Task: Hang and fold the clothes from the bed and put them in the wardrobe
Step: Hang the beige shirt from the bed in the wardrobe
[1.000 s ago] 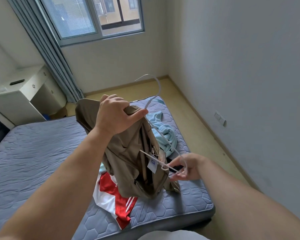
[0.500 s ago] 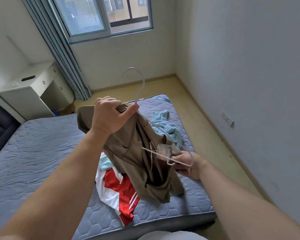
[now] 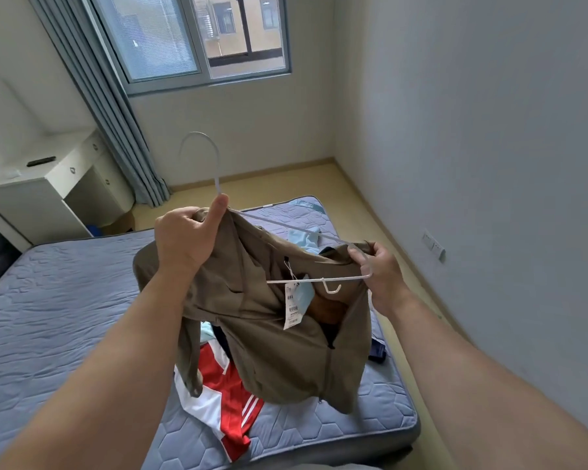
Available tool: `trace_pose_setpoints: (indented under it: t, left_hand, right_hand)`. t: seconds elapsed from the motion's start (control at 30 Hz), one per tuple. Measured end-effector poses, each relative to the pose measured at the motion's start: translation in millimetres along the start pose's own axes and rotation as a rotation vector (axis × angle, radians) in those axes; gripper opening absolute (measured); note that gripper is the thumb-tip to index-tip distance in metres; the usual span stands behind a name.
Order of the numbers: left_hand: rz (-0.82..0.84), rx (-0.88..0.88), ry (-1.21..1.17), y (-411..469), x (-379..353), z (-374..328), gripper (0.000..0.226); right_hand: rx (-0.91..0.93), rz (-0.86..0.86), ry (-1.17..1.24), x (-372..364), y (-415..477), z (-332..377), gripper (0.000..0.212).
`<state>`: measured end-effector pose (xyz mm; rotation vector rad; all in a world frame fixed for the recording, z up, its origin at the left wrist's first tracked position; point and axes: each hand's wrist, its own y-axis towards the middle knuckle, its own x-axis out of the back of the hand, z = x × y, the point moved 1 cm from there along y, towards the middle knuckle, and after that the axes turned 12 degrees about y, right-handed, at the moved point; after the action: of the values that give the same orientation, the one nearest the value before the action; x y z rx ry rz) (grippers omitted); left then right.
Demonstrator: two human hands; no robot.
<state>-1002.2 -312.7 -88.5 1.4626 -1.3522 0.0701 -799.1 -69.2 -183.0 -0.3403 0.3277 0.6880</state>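
Note:
A khaki jacket (image 3: 252, 320) with paper tags (image 3: 294, 305) hangs in the air above the bed (image 3: 48, 300). My left hand (image 3: 187, 237) grips its collar together with the neck of a white wire hanger (image 3: 214, 171), thumb pressed against the hook's stem. My right hand (image 3: 379, 269) pinches the hanger's right end and the jacket's shoulder fabric there. The hanger's lower bar (image 3: 319, 279) crosses the open jacket front. Under the jacket lie a red-and-white shirt (image 3: 228, 395), a light blue garment (image 3: 306, 239) and a dark blue item (image 3: 377, 352).
A white desk (image 3: 48, 184) with a dark remote stands at the left by grey-blue curtains (image 3: 116, 113) and a window (image 3: 197, 35). A bare wall (image 3: 489, 164) with a socket runs close along the bed's right side, leaving a narrow strip of floor (image 3: 370, 212).
The jacket has been spread wider: my right hand rose and moved right with the hanger's end, and my left hand now holds the hook's stem at the collar. The tags now hang in view.

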Motion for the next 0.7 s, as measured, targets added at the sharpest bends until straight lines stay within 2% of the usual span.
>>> trace_pose_setpoints:
  t: [0.2, 0.43, 0.6, 0.7]
  left_hand:
    - [0.007, -0.076, 0.201, -2, 4, 4, 0.086]
    - [-0.023, -0.105, 0.405, -10, -4, -11, 0.082]
    - [0.005, -0.258, 0.562, -21, -15, -43, 0.082]
    - [0.057, -0.174, 0.505, -21, -22, -63, 0.082]
  right_hand:
    - [0.192, -0.089, -0.036, 1, 3, 23, 0.015]
    - [0.446, -0.072, -0.271, -17, -4, 38, 0.016]
    - [0.594, -0.111, -0.458, -38, -9, 60, 0.017]
    - [0.641, -0.101, -0.436, -44, -20, 70, 0.014]
